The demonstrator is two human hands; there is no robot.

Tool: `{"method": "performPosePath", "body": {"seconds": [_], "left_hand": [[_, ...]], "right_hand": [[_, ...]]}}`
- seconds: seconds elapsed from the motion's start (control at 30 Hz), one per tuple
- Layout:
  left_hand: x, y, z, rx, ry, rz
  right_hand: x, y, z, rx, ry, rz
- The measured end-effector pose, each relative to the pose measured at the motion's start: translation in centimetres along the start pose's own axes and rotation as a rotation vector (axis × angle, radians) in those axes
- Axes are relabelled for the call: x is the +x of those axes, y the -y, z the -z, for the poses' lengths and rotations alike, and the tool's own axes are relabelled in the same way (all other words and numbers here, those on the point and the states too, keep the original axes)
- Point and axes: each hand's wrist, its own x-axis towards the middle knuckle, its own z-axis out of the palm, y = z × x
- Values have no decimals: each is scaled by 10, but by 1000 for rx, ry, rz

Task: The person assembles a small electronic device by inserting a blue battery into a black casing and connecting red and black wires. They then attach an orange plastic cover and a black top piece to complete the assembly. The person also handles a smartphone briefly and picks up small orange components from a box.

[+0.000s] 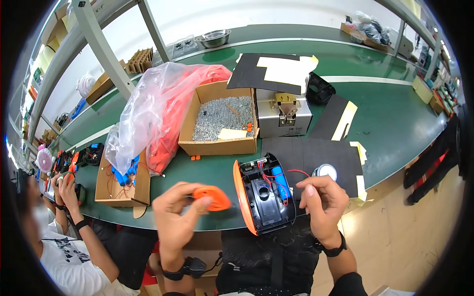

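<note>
My left hand (175, 209) pinches a small orange plastic part (213, 197) between thumb and fingers, above the front edge of the bench. To its right lies an opened black plastic housing (264, 197) with an orange rim, its inside facing up. A blue cylindrical battery (280, 183) with red wires sits in the housing. Beside the housing's right side my right hand (323, 202) has its fingers curled and thumb and forefinger close together; whatever is between them is too small to make out. A round container (326, 171) with a pale top stands just behind that hand.
Behind the housing stand a cardboard box of small metal screws (222, 116) and a grey machine (284, 116). Farther left are a plastic bag with red contents (168, 108) and a box of blue batteries (123, 187). A co-worker (74, 241) works at the left.
</note>
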Motion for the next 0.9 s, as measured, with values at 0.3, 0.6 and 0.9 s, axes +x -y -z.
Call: {"method": "performPosePath", "body": {"seconds": [0.3,0.6,0.9], "left_hand": [[31,-18,-83,-338,185,-20],[64,17,-55,540,153,-237],[81,47,-46,326,410,-117]], "right_hand": [[52,34,-6,69,395,-70],[99,13,17,87,386,-298],[142,-6,-3,-109,532,-114]]}}
